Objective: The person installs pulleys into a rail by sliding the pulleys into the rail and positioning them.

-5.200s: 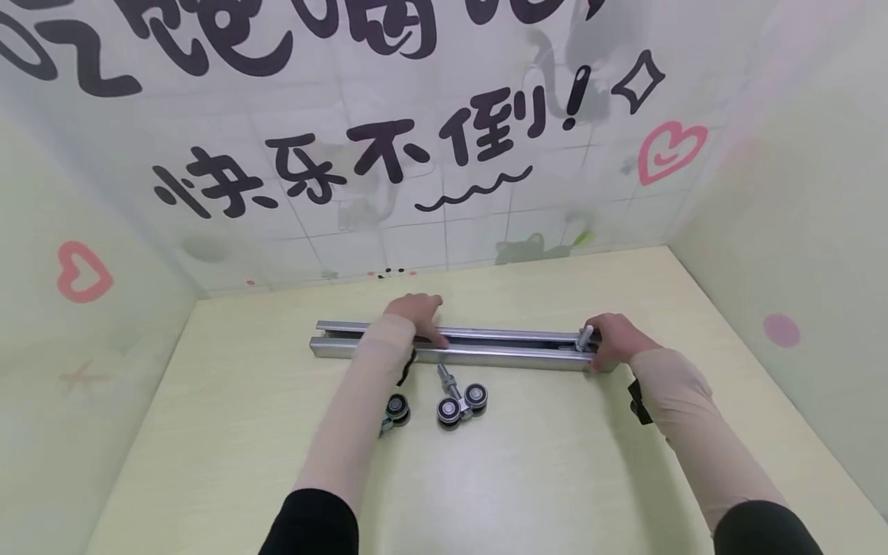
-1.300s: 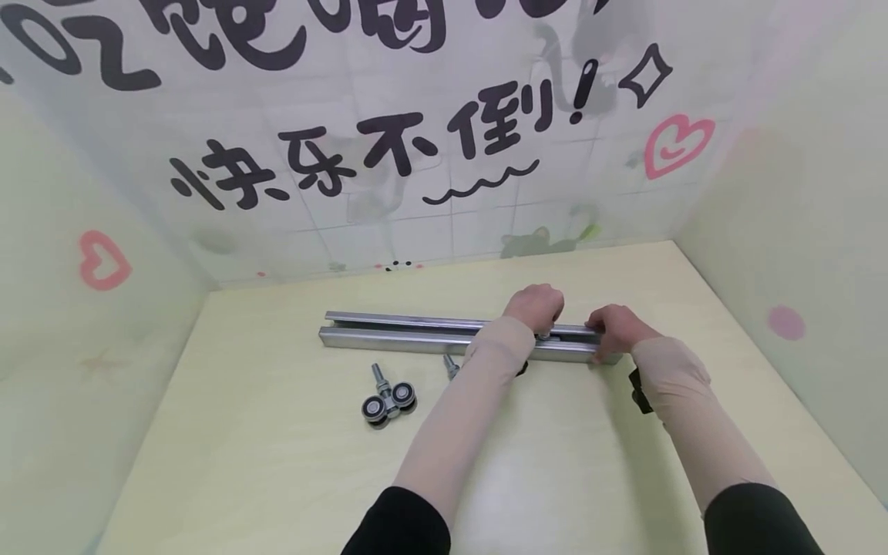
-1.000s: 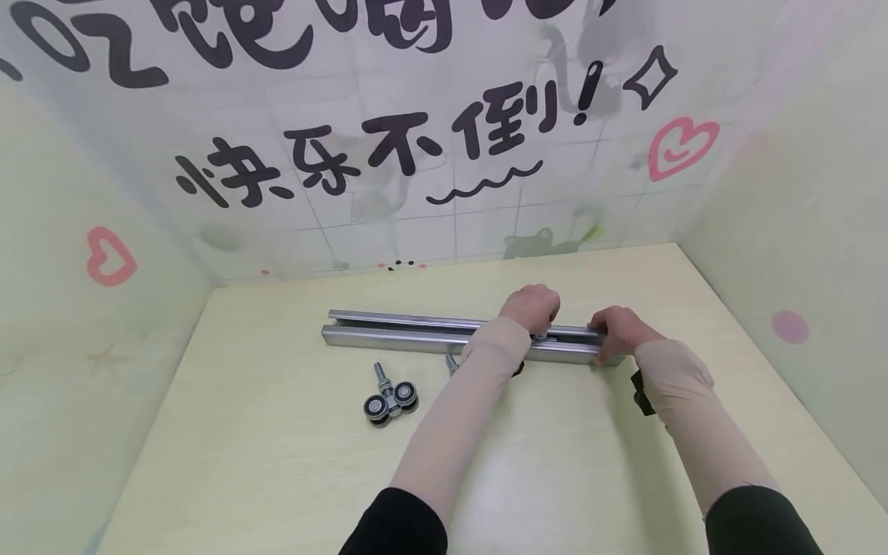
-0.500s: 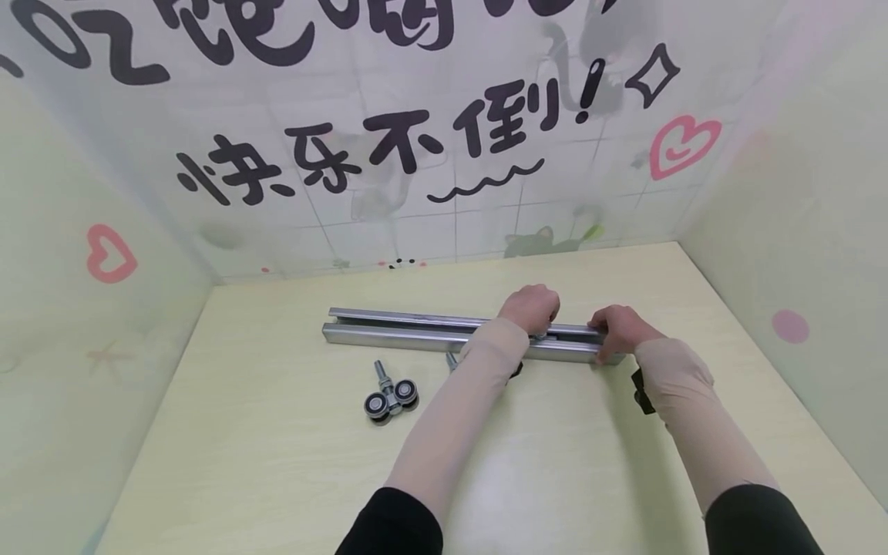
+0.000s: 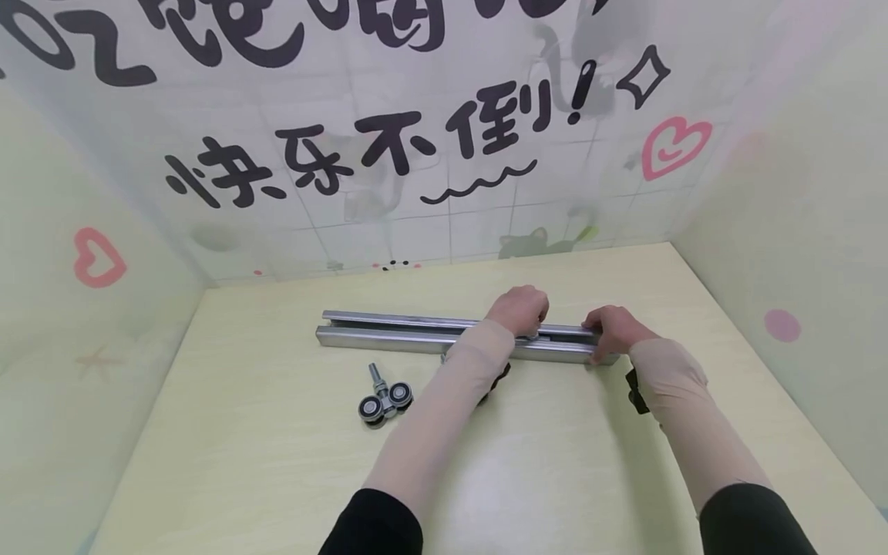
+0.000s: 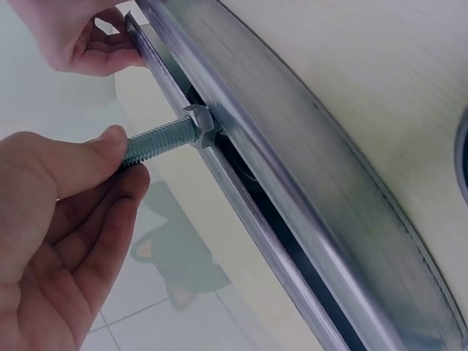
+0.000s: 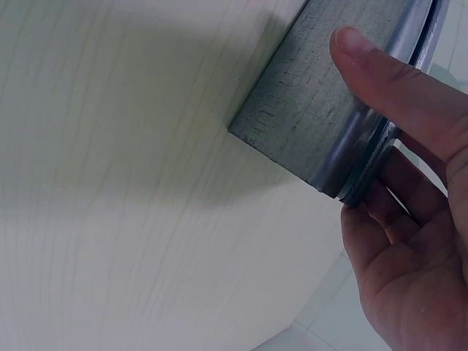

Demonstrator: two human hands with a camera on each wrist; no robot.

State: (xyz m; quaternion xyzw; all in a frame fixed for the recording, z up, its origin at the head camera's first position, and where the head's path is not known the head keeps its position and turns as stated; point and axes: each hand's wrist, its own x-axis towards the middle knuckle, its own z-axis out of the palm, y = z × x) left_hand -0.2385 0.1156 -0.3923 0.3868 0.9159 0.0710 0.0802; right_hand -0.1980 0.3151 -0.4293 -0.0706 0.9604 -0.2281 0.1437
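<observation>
- The metal rail (image 5: 416, 333) lies on the table (image 5: 277, 462) with its long axis running left to right, across in front of the person.
- A threaded bolt (image 6: 162, 138) sticks up out of its slot, nearer the right end.
- Left hand (image 5: 516, 310) pinches that bolt between thumb and fingers.
- Right hand (image 5: 613, 331) clamps the rail's right end, thumb on the side — just beside the left.
- A loose wheel trolley (image 5: 384, 399) lies on the near side, well apart.
</observation>
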